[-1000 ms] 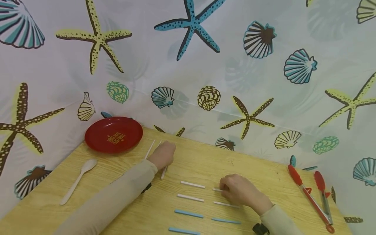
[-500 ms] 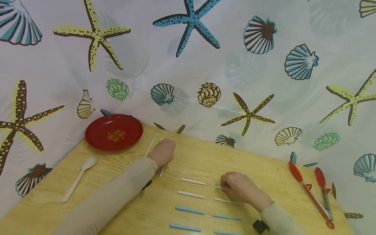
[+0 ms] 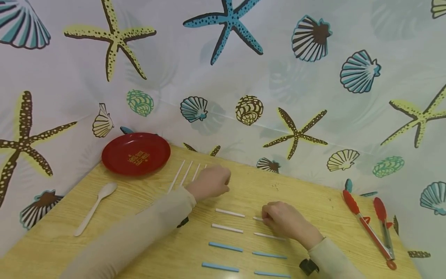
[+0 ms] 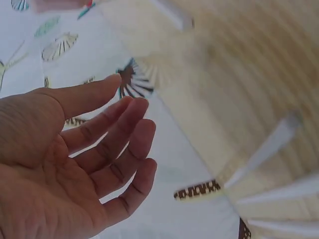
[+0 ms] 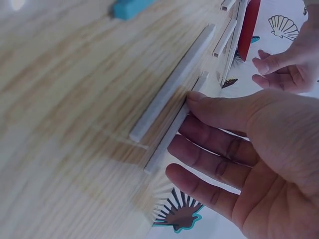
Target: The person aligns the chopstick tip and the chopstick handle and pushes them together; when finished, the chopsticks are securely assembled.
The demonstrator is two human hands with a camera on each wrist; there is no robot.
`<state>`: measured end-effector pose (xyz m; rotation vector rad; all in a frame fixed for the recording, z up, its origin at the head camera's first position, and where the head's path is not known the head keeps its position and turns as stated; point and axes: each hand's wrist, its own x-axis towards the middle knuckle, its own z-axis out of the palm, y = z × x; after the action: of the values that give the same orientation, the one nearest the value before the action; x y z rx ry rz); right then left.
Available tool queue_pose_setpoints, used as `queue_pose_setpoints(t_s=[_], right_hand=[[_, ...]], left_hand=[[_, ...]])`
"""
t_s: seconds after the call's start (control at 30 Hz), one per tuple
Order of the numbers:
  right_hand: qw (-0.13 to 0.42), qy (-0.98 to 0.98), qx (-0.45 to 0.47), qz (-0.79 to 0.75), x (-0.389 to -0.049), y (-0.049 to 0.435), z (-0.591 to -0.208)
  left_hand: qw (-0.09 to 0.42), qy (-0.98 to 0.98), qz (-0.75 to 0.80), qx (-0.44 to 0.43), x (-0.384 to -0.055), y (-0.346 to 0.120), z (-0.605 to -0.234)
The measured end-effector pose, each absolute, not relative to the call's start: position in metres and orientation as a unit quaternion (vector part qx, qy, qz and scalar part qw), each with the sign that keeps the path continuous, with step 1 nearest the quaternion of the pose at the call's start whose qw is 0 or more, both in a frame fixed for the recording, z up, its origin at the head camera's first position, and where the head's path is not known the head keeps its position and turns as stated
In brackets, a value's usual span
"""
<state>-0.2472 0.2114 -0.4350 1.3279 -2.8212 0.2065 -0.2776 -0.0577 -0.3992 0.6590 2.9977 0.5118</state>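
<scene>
Thin white sticks with square ends and blue sticks lie on a wooden table. My right hand [image 3: 285, 220] pinches a white stick [image 5: 161, 149] between thumb and fingers, the stick lying along the tabletop; a second white stick [image 5: 172, 84] runs parallel beside it. My left hand [image 3: 210, 181] is over the table's far side, beside several slanting white sticks [image 3: 176, 176] that it partly covers. In the left wrist view the fingers of this left hand [image 4: 99, 159] are loosely bent, with nothing between them.
Two white sticks [image 3: 230, 212] lie in the middle above two blue sticks [image 3: 225, 247]; more blue sticks [image 3: 269, 255] lie to their right. A red plate [image 3: 136, 154] and white spoon [image 3: 95, 209] are at left, red-tipped tongs [image 3: 369, 230] at right. A patterned cloth [image 3: 216, 85] hangs behind.
My left hand has moved right, away from the slanting white sticks, uncovering more of them. My right hand stays at its white stick.
</scene>
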Motion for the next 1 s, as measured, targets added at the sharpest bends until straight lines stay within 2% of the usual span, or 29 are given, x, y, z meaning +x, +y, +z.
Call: queue_pose_setpoints(t_s=[0.2,0.47,1.0], right_hand=[[0.013,-0.904,0.423,0.063,-0.249,0.212,-0.435],[0.018,-0.902,0.427,0.060,-0.250,0.212,-0.435],[0.018,-0.905,0.421,0.057,-0.251,0.213,-0.438]], left_hand=[[0.022,0.955,0.116,0.271,-0.261,-0.036,-0.413],[0.061,0.952,0.103,0.282,-0.253,-0.028,-0.424],[0.046,0.948,0.056,0.311,-0.251,-0.018,-0.432]])
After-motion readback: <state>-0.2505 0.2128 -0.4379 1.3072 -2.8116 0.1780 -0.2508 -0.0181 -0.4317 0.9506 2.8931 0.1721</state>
